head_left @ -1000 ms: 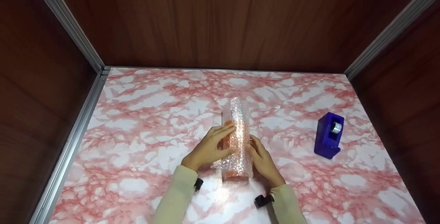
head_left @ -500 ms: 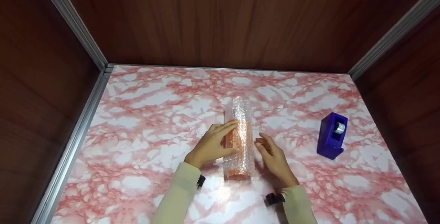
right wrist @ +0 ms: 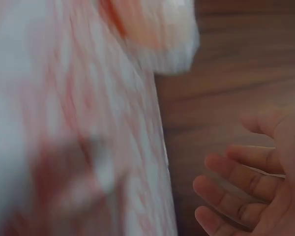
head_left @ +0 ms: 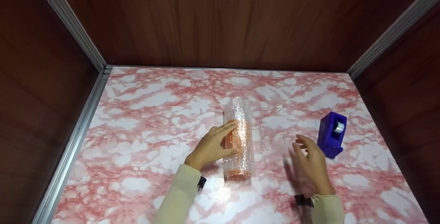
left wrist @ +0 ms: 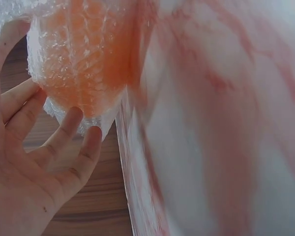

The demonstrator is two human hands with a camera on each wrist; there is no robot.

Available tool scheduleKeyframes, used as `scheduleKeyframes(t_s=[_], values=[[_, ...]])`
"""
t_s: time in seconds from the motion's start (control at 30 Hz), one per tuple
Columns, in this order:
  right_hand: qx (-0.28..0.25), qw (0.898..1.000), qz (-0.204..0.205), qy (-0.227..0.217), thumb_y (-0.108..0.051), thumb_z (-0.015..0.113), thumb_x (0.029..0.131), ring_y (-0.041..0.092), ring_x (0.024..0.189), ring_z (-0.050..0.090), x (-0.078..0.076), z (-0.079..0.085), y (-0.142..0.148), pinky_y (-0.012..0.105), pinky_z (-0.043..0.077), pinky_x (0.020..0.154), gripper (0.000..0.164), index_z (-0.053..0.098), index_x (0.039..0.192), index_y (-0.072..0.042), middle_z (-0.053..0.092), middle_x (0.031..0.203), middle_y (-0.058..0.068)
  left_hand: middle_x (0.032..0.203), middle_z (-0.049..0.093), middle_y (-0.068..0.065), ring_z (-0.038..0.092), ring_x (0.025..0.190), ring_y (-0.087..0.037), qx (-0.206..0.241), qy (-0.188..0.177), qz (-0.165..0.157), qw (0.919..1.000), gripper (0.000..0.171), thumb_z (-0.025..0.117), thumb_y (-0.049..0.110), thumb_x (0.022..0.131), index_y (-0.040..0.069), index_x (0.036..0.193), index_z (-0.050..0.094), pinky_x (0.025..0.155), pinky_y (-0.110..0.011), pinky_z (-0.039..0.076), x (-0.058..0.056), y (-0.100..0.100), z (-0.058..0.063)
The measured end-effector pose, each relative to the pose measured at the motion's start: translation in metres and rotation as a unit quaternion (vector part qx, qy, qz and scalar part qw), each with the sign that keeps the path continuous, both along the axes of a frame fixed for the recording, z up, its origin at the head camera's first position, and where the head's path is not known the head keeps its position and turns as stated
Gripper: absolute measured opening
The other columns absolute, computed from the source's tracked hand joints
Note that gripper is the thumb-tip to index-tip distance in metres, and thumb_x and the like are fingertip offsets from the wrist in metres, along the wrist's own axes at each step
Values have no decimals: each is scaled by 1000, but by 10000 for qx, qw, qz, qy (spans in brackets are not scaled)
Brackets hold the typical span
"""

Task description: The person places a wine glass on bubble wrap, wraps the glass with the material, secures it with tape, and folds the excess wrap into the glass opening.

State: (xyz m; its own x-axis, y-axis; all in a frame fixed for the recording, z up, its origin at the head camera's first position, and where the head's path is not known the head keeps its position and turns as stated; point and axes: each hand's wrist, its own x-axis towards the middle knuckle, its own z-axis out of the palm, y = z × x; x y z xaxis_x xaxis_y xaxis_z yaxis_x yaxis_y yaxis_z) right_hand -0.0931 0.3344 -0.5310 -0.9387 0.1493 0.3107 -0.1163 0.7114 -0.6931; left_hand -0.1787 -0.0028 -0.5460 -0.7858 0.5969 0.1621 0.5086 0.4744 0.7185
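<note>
An orange cylinder-like object wrapped in bubble wrap (head_left: 243,140) lies lengthwise on the table, the wrap reaching past its far end. My left hand (head_left: 211,146) rests on its left side, with fingertips and thumb laid on the wrap. In the left wrist view those fingers (left wrist: 69,125) are spread and only lightly bent, beside the orange end under the bubbles. Off to the right, my right hand (head_left: 312,162) is above the table with loosely bent fingers and holds nothing. The right wrist view shows its fingers (right wrist: 236,189) apart from the blurred wrapped object (right wrist: 162,29).
A purple tape dispenser (head_left: 330,136) with a roll of tape stands at the right, just beyond my right hand. Dark wood-grain panels (head_left: 220,21) with metal edge strips enclose the red-and-white marbled table (head_left: 144,121) at the back and both sides.
My right hand has let go of the wrapped object's right side and moved right, close to the tape dispenser. The left hand has kept its place on the wrap.
</note>
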Motion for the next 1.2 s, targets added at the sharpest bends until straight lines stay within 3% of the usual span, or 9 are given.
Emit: scheduleKeyframes(t_s=[0.13, 0.37, 0.53, 0.7, 0.97, 1.1, 1.2], values=[[332, 9979, -468, 297, -8, 65, 97, 29, 88, 62, 4, 6, 24, 32, 46, 78, 29, 65, 123, 5, 69, 104, 18, 163, 21, 15, 37, 139, -24, -26, -24, 41, 10000, 86, 79, 41, 86, 30, 158, 33, 107, -50, 40, 1, 0, 0], [756, 9850, -1489, 444, -8, 64, 96, 40, 88, 61, 7, 12, 66, 49, 43, 79, 26, 65, 116, 9, 64, 98, 28, 163, 21, 16, 38, 139, -24, -14, -113, 84, 9999, 86, 79, 44, 86, 30, 158, 33, 107, -50, 40, 3, 0, 1], [1037, 9727, -2071, -158, -17, 59, 99, 41, 88, 59, 5, 10, 89, 52, 43, 74, 33, 63, 120, 9, 63, 96, 27, 163, 20, 16, 36, 140, -24, -28, -208, 126, 9997, 86, 78, 46, 86, 32, 158, 32, 106, -51, 41, 4, -1, 0], [1077, 9639, -2296, -809, -25, 54, 101, 44, 93, 54, 4, 4, 98, 58, 43, 76, 41, 61, 121, 10, 58, 99, 26, 163, 20, 17, 36, 140, -24, -64, -217, 166, 9996, 86, 77, 47, 86, 35, 158, 31, 106, -52, 40, 4, -2, 0], [472, 9634, -2441, -1002, -32, 55, 100, 36, 82, 53, 1, 0, 108, 44, 38, 72, 43, 71, 109, 7, 58, 84, 19, 162, 21, 19, 36, 140, -22, 20, -172, 119, 9998, 84, 77, 42, 88, 33, 158, 32, 106, -50, 41, 5, 0, 0], [-136, 9511, -2699, -1495, -42, 53, 100, 31, 85, 55, -2, 0, 109, 38, 39, 73, 49, 72, 112, 2, 63, 86, 13, 163, 20, 17, 35, 141, -23, 69, -168, 108, 9998, 83, 77, 42, 88, 32, 158, 32, 106, -51, 41, 5, 0, 0], [-464, 9438, -2867, -1580, -42, 55, 99, 29, 90, 55, -4, 2, 109, 35, 40, 74, 49, 72, 112, 2, 65, 86, 10, 163, 21, 16, 35, 141, -24, 96, -156, 101, 9998, 84, 76, 43, 88, 31, 158, 32, 106, -52, 40, 5, 0, 0]])
